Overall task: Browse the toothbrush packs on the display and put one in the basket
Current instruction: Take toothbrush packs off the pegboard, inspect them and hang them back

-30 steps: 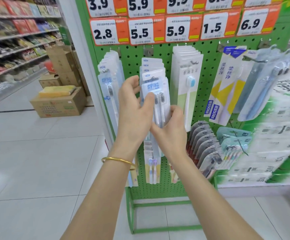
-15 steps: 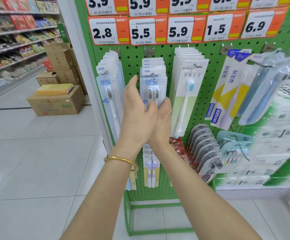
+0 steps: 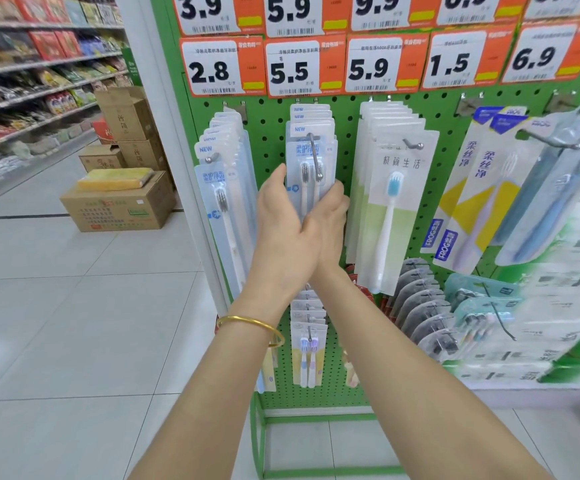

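The toothbrush pack (image 3: 311, 157) hangs straight below the 5.5 price tag (image 3: 304, 69). It is the frontmost of a stack on a metal hook (image 3: 316, 161) whose ball tip crosses its face. The pack is flat and rectangular, a clear blister on a pale blue-and-white card, with two grey-bristled brushes side by side.

Its lower half sits between the two hands. The left hand (image 3: 281, 230) stands edge-on against the pack's left side, fingers straight and together, pointing up. The right hand (image 3: 330, 220) meets it at the heel of the palm and bends its fingers over the pack's right edge; how far they wrap behind is hidden. A smooth gold bangle (image 3: 252, 323) rings the left wrist.

Below and left of the 5.5 price tag hang narrow single-brush packs (image 3: 222, 202) in glossy plastic. Below and right of it are taller matte packs (image 3: 390, 209), each showing a blue-bristled brush on white and green. All hang from a green pegboard (image 3: 268, 133) of round holes. Far below the tag, under the wrists, hang smaller twin packs (image 3: 308, 348) with yellow cards. Well left of the tag and lower, a brown cardboard box (image 3: 119, 209) rests on glossy pale floor tiles (image 3: 74, 323).
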